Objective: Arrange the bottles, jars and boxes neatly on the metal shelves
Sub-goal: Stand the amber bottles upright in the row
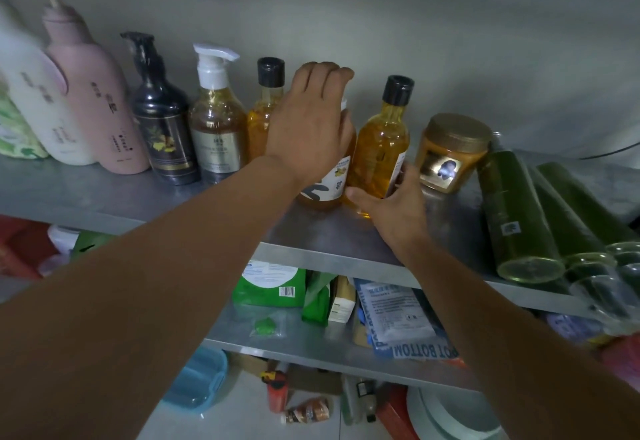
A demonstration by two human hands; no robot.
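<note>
On the top metal shelf (339,238) stands a row of bottles. My left hand (311,120) reaches over and grips an amber bottle with a white label (327,190), covering its top. My right hand (391,204) holds the base of a black-capped amber bottle (381,141) just to its right. Another black-capped amber bottle (265,107) stands behind my left hand. Further left are a white-pump amber bottle (216,120), a black pump bottle (162,120), a pink pump bottle (93,93) and a white bottle (38,100).
A gold-lidded jar (450,152) stands right of my hands. Three dark green bottles (512,217) lie on their sides at the shelf's right end. Packets and boxes (270,283) sit on the lower shelf. A blue container (197,380) and small bottles lie on the floor.
</note>
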